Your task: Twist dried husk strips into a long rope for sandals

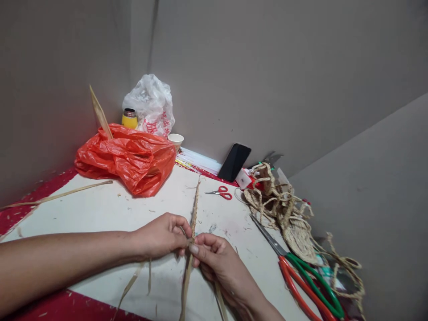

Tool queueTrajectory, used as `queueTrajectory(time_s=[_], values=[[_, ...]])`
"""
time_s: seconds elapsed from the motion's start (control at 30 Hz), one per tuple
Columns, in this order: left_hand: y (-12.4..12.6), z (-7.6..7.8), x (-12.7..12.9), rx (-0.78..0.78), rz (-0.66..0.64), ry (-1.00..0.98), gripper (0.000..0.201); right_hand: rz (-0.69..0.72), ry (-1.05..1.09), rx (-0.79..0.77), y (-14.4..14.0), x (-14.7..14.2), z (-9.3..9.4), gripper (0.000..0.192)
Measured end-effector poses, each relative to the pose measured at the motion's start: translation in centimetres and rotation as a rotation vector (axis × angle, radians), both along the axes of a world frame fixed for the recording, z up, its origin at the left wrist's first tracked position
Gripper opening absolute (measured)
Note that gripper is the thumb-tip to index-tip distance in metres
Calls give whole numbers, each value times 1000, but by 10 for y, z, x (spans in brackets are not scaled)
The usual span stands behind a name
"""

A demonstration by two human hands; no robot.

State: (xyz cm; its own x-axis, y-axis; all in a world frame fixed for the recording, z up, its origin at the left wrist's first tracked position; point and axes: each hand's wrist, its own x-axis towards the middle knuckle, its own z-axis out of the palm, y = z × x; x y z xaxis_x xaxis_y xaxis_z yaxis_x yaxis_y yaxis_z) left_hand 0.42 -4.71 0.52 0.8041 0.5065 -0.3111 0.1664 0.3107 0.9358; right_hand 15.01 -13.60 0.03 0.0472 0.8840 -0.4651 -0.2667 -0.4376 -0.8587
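A narrow braid of dry straw-coloured fibre runs away from me over the white board, its frayed tip at the far end. My left hand pinches the braid's near end from the left, fingers bent. Against it from the right, my right hand grips the same spot between thumb and forefinger. Loose flat strips hang toward me, one strip below the fingers and another strip under the right hand. The fingertips partly hide where the strips cross.
A red plastic bag lies at the back left, near a yellow jar and paper cup. Small red-handled scissors lie beyond the hands. Large shears and coiled braided cord occupy the right. A phone leans on the wall.
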Motion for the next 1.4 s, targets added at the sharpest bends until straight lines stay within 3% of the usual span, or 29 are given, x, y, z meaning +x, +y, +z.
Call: queueTrajectory(time_s=[0.3, 0.67, 0.8, 1.07, 1.23, 1.4], values=[[2, 0, -1, 39, -13, -8, 13, 22, -17, 15, -1, 3, 0, 31], [-5, -2, 1, 74, 28, 53, 21, 143, -601, 168, -3, -4, 3, 37], [-8, -2, 1, 65, 65, 41, 20, 108, -460, 102, -2, -5, -2, 42], [-13, 8, 1, -13, 107, 9, 17, -22, 29, 25, -6, -19, -1, 31], [-17, 8, 0, -1, 75, -44, 20, -60, 50, 29, -9, -25, 1, 37], [-28, 18, -5, 157, 77, 162, 24, -125, 125, -8, -11, -29, 3, 38]])
